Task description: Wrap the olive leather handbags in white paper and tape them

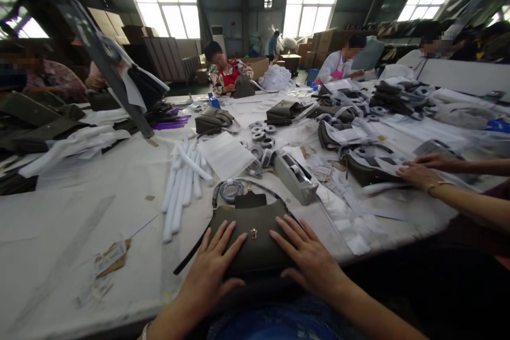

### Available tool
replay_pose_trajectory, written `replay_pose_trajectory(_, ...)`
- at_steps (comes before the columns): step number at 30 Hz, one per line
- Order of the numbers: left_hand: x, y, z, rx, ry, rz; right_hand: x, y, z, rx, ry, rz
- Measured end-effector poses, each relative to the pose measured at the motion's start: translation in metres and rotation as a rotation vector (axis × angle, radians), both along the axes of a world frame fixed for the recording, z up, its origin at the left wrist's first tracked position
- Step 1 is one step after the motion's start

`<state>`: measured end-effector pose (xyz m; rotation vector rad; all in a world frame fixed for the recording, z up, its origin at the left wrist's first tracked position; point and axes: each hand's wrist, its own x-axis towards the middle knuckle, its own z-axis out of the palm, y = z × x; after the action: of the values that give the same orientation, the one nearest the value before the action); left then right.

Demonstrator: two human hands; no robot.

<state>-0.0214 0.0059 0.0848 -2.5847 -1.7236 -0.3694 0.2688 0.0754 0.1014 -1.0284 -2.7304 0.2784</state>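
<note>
A dark olive handbag (255,223) with a small metal clasp lies flat at the near edge of the white table (79,223). My left hand (211,268) rests on its left side, fingers spread and flat. On the bag's right side my right hand (308,255) lies the same way, fingers stretched out. The bag's dark strap (191,255) trails off to the left. A wrapped grey strap coil (231,189) sits just behind the bag.
White foam tubes (181,183) lie left of the bag, a grey tape dispenser (297,175) to its right. A co-worker's two hands (422,170) press on another dark bag at the right. More bags, paper sheets and seated people fill the far side.
</note>
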Motion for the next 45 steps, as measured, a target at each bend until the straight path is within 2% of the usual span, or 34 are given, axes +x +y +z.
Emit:
replay_pose_trajectory(4,0.004,0.008,-0.005,0.031,0.099,-0.048,-0.018,0.014,-0.001,0.005,-0.036,0.142)
replay_pose_trajectory(6,0.003,0.009,-0.016,0.050,0.144,-0.060,-0.021,0.018,-0.014,0.018,-0.053,0.161)
replay_pose_trajectory(11,0.001,0.003,-0.051,0.064,0.169,-0.087,-0.017,0.017,-0.060,0.019,-0.072,0.158)
replay_pose_trajectory(14,0.002,-0.002,-0.056,0.017,0.132,-0.089,-0.012,0.013,-0.072,-0.069,-0.046,0.148)
replay_pose_trajectory(16,0.004,-0.005,-0.053,-0.026,0.106,-0.108,-0.010,0.012,-0.068,-0.141,-0.017,0.162)
replay_pose_trajectory(19,0.011,-0.007,-0.049,-0.040,0.070,-0.110,-0.011,0.015,-0.053,-0.225,0.027,0.169)
replay_pose_trajectory(24,0.025,-0.009,-0.056,-0.012,0.038,-0.010,-0.034,0.029,-0.034,-0.282,0.111,0.024)
replay_pose_trajectory(31,0.025,-0.010,-0.059,-0.009,0.014,-0.002,-0.064,0.047,-0.031,-0.367,0.058,-0.065)
replay_pose_trajectory(38,0.025,-0.010,-0.061,-0.002,0.017,0.008,-0.068,0.048,-0.031,-0.373,0.026,-0.078)
replay_pose_trajectory(42,0.026,-0.010,-0.061,-0.010,0.009,0.013,-0.067,0.048,-0.033,-0.379,0.082,-0.031)
replay_pose_trajectory(45,0.026,-0.010,-0.061,-0.009,0.020,0.012,-0.067,0.049,-0.034,-0.415,0.127,-0.061)
